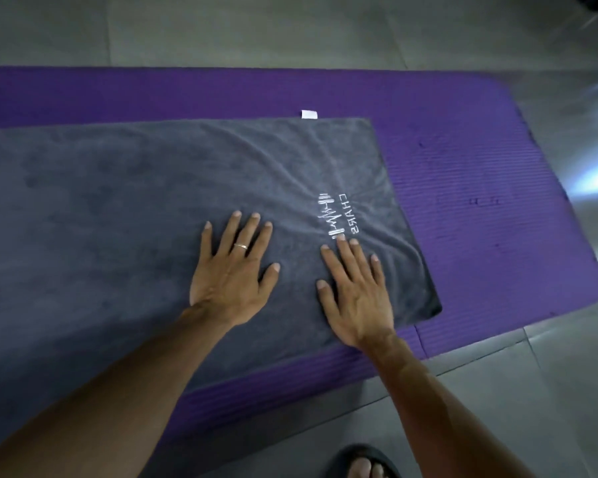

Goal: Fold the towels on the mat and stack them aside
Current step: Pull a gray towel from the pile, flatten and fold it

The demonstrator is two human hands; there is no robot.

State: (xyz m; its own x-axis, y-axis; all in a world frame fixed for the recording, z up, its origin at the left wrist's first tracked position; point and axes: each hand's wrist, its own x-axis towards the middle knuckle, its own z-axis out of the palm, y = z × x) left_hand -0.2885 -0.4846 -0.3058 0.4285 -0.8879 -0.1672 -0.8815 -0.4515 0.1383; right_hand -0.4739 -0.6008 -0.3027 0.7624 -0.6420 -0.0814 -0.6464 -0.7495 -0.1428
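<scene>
We see a grey towel (135, 208) spread flat on a purple mat (480, 188). The mat lies on a grey tiled floor (290, 25). The towel covers the left and middle part of the mat and runs off the picture at 9 o'clock.

Our left hand (233, 270) lies flat on the towel with its fingers straight and spread. It grips nothing; it only presses down. There is a ring (240, 247) on one finger.

Our right hand (354, 288) lies flat on the towel too, fingers straight, holding nothing. It sits just beside the left hand, at 3 o'clock from it.

The towel lies under both hands. Most of it stretches away from the hands toward 9 o'clock and 12 o'clock. Its right edge is near the right hand, at 3 o'clock.

White printed marks (337, 215) show on the towel, just past the right fingertips at 12 o'clock. Small wrinkles fan out around there. A little white tag (309, 114) sticks out from the far edge of the towel.

A foot in a dark sandal (361, 460) shows at 6 o'clock, on the floor.
</scene>
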